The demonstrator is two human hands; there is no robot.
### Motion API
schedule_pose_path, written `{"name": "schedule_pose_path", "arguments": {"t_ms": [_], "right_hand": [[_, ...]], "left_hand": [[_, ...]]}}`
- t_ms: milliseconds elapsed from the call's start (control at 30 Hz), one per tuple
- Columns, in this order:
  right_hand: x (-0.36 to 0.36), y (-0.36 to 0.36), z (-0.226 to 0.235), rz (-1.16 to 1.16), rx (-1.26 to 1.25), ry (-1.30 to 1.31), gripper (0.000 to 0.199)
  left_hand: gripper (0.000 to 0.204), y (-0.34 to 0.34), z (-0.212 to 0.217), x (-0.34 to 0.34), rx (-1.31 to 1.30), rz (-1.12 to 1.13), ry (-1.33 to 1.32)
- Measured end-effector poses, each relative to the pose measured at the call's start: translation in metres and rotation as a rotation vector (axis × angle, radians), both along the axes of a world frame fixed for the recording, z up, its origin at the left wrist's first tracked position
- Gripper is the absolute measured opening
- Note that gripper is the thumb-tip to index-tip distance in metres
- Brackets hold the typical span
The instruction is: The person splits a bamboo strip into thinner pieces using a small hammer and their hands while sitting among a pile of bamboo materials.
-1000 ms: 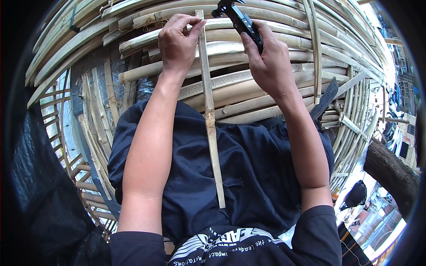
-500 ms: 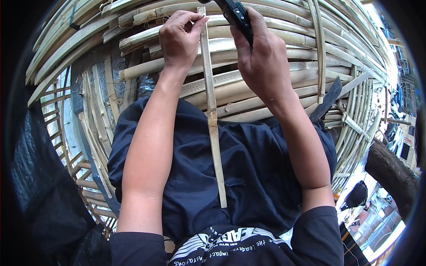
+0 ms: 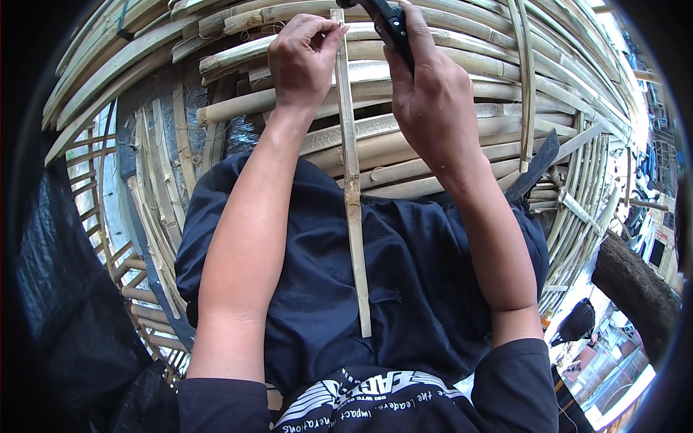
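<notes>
A long, flat, pale bamboo strip [image 3: 352, 195], dry and fibrous with a darker node partway down, runs straight from twelve o'clock down to the middle of the view, its lower end lying over the person's dark navy cloth lap [image 3: 404, 289]. Near the strip's top, the left hand [image 3: 303, 58] is curled, thumb and fingertips pinching the strip's edge. Just beside it at one o'clock, the right hand [image 3: 433, 101] is closed around a black-handled tool [image 3: 390, 25], whose tip passes out of view at the upper edge, so its shape cannot be told. Behind both hands lies a bed of round, tan bamboo poles [image 3: 433, 151], smooth-skinned and jointed, stacked crosswise. Thin split bamboo slats [image 3: 155, 202] curve around at nine o'clock, beside crinkled black plastic sheeting [image 3: 65, 289]. At four o'clock stands a rough brown log [image 3: 635, 289].
</notes>
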State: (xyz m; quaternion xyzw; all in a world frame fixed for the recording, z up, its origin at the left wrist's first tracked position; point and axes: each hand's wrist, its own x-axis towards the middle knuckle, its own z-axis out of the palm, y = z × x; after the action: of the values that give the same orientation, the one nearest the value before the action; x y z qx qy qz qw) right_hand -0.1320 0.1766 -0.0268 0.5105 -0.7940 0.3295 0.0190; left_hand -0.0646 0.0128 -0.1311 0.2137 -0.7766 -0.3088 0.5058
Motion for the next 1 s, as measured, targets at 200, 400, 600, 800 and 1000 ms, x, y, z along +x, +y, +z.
{"name": "schedule_pose_path", "arguments": {"t_ms": [200, 400, 600, 800, 1000], "right_hand": [[0.001, -0.002, 0.009, 0.014, 0.129, -0.002, 0.064], [-0.004, -0.006, -0.01, 0.048, -0.19, 0.107, 0.063], [-0.002, -0.003, -0.007, 0.093, -0.07, 0.069, 0.066], [0.003, -0.005, -0.008, 0.085, -0.121, 0.102, 0.066], [0.004, -0.006, 0.002, 0.028, 0.109, 0.049, 0.066]], "left_hand": [[0.013, 0.001, 0.001, 0.0, -0.051, 0.002, 0.005], [0.014, 0.0, -0.001, 0.0, -0.04, 0.006, 0.011], [0.014, 0.0, -0.002, 0.002, -0.043, 0.006, 0.032], [0.013, 0.001, -0.003, 0.006, -0.021, 0.004, -0.012], [0.012, -0.006, -0.008, 0.002, -0.014, 0.007, -0.011]]}}
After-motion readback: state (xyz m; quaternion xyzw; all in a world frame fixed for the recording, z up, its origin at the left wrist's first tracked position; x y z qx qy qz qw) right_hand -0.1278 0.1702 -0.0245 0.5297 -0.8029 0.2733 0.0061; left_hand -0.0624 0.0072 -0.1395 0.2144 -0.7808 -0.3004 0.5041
